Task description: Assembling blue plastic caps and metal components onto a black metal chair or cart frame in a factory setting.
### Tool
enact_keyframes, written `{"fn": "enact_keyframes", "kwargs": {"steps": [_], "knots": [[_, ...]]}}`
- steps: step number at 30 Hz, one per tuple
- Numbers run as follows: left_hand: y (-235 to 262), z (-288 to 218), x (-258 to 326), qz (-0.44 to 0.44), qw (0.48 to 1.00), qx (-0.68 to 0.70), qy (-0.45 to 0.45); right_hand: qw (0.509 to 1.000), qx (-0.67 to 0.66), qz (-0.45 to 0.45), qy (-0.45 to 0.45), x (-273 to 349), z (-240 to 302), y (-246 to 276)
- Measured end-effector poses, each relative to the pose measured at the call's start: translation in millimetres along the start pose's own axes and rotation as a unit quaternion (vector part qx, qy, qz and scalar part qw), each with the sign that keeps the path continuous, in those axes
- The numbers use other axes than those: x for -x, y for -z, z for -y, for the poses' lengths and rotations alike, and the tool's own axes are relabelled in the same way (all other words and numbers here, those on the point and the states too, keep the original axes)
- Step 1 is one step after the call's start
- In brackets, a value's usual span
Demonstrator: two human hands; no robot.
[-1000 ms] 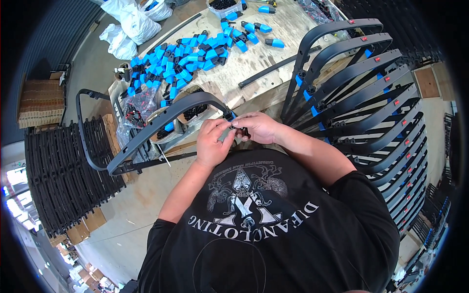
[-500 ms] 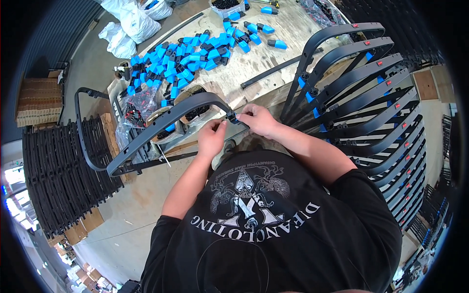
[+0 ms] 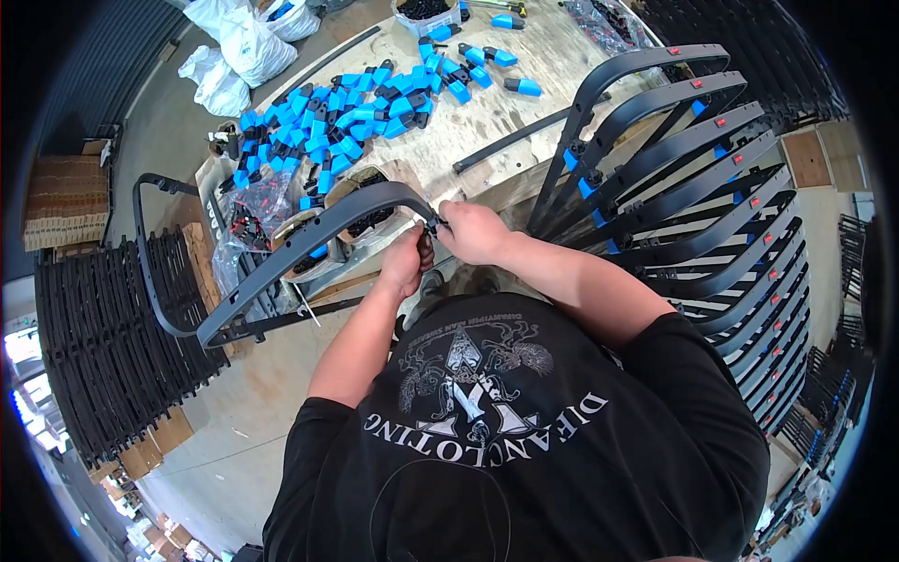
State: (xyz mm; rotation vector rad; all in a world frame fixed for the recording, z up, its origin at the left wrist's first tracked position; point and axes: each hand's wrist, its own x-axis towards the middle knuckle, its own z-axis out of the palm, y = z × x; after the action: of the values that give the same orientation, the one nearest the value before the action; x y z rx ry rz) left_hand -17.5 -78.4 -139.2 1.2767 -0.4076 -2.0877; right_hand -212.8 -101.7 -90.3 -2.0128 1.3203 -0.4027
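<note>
Both hands working at end of curved grey frame (image 3: 309, 245), held over bench (image 3: 524, 103) edge. Left hand (image 3: 407, 262) gripping frame end from below; right hand (image 3: 471, 231) pinching small fitting there. Blue clips (image 3: 346, 103) lying on bench beyond.

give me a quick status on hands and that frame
Left hand and right hand pinch the end of the curved dark grey plastic frame. Nothing blocking either grip.

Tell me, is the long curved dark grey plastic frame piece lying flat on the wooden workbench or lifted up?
Lifted up. Both hands, left hand and right hand, grip one end of the long curved dark grey plastic frame piece; it arches above the wooden workbench.
</note>
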Motion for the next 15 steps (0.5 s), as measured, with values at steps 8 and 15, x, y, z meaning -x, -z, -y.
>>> {"fn": "enact_keyframes", "kwargs": {"steps": [8,15], "knots": [[-8.8,5.3,3.4,-0.052,0.982,-0.112,-0.141,0.999,-0.025,-0.024,0.006,1.2,-5.6,-3.3],[-1.6,2.4,8.9,-0.085,0.905,-0.324,-0.263,0.999,-0.032,-0.028,0.003,2.7,-7.6,-5.0]]}}
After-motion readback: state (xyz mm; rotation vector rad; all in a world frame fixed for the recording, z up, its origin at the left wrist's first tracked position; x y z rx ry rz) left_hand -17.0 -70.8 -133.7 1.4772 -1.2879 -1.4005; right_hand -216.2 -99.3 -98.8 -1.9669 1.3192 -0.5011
